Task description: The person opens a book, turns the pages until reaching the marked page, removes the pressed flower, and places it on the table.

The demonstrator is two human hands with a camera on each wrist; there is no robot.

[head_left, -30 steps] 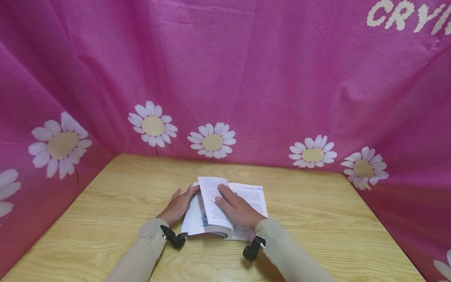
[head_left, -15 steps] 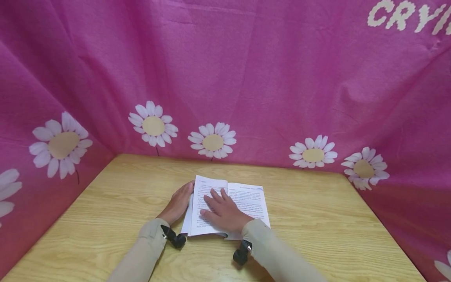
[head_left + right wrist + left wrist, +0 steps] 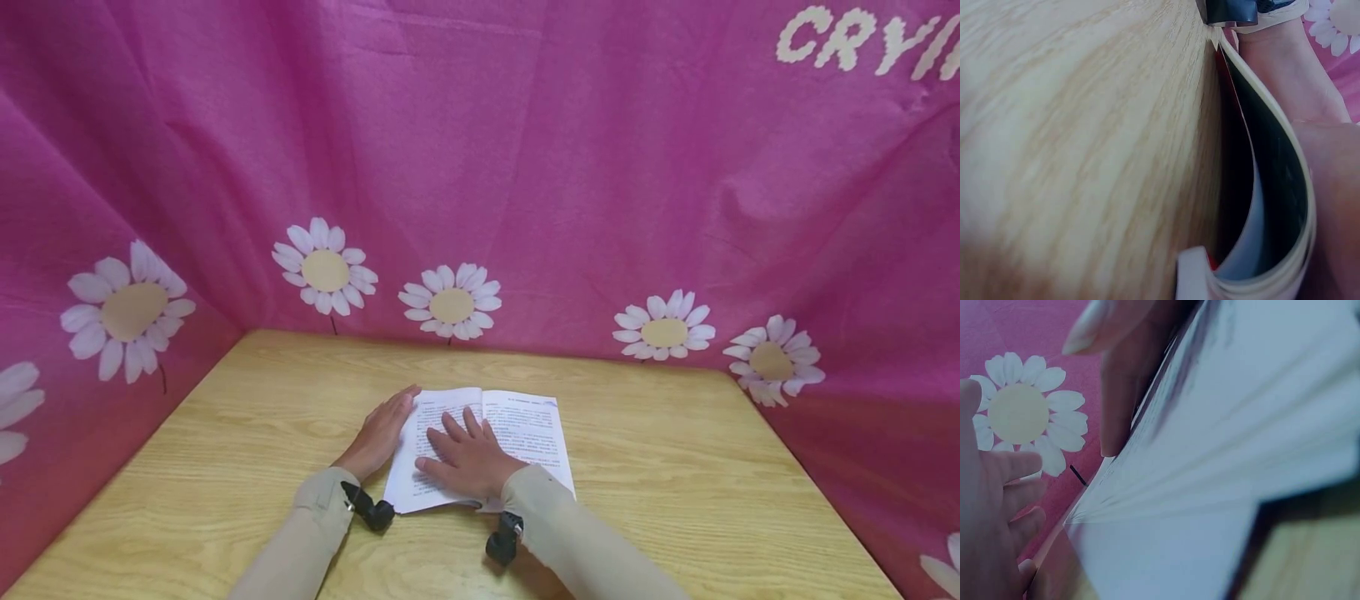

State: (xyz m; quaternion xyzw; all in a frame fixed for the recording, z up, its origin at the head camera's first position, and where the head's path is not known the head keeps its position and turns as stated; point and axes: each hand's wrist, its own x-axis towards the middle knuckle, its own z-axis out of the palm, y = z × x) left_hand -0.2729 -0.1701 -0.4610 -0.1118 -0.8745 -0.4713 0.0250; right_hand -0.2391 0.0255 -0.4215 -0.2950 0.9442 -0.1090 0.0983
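Note:
An open book with printed pages lies on the wooden table in the head view. My left hand rests along its left edge, fingers fairly straight. Over the left page, my right hand lies flat with its fingers spread. In the left wrist view a finger and thumb of the left hand are at the edge of the fanned pages, and the right hand shows at the side. The right wrist view shows the book's bowed lower edge with a dark gap beneath, beside the right hand.
The wooden table extends around the book. A pink curtain with printed daisies stands at the back and sides. Small black cameras, a left one and a right one, are strapped to the wrists.
The leaf under my right hand has turned over to the left and now lies down on the left page. The right hand has moved left and spread its fingers. My left hand stays nearly in place.

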